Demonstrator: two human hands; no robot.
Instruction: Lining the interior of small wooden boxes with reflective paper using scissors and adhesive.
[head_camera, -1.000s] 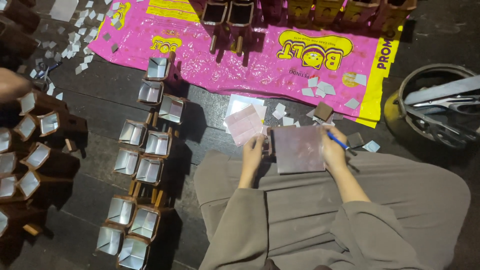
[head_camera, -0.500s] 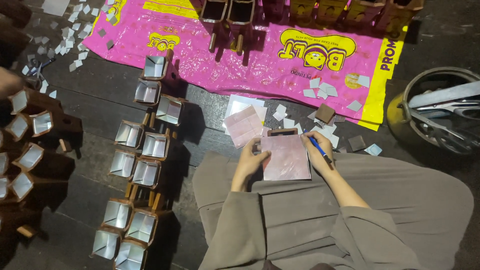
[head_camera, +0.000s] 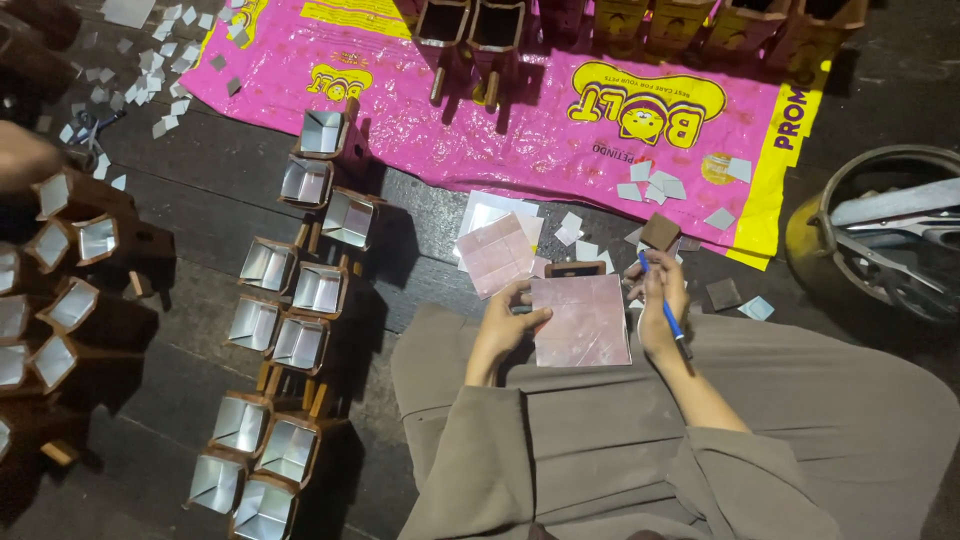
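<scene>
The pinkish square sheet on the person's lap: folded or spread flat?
Spread flat: the pinkish square sheet lies open on the lap, left hand at its edge.

The square sheet looks like shiny, smooth foil-faced paper with a pinkish sheen, the small boxes look like wood lined with mirror-bright foil (really reflective), and the pink sack underneath is glossy crinkled plastic.

Grey-brown robe, long loose sleeves, bare hands.
</scene>
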